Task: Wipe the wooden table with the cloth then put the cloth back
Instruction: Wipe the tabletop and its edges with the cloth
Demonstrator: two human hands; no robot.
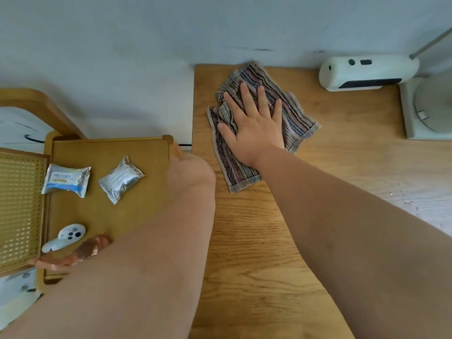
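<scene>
A striped cloth (297, 118) lies spread on the wooden table (342, 148) near its far left corner. My right hand (254, 121) presses flat on the cloth with fingers straight and spread. My left hand (189, 171) is blurred at the table's left edge, beside the corner of a lower wooden stand; its fingers are bent under and hidden, and I cannot tell whether they hold anything.
A white device (367, 70) lies at the table's back right, next to a lamp base (428, 104). On the lower wooden stand (102, 152) to the left lie two foil packets (66, 179) (121, 181), a white controller (64, 237) and a copper-coloured wrapper (80, 253).
</scene>
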